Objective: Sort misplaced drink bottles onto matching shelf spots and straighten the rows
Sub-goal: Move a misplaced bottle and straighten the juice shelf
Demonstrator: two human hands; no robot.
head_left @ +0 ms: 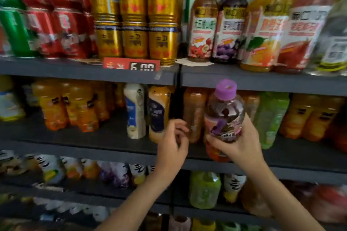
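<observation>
A grape drink bottle (224,112) with a purple cap stands upright in my right hand (238,146), which grips it around its lower half in front of the middle shelf (93,146). Behind it stand orange-brown bottles (194,114), and a green bottle (270,118) is to the right. My left hand (173,144) hovers just left of the purple bottle with its fingers curled and apart, holding nothing, beside a dark-labelled bottle (159,112) and a white bottle (135,110).
The top shelf holds stacked gold cans (134,17), red cans (56,15) and tall juice bottles (231,22), with a red price tag (131,65) on its edge. Orange bottles (69,105) fill the middle shelf's left. The lower shelf carries mixed small bottles (112,172).
</observation>
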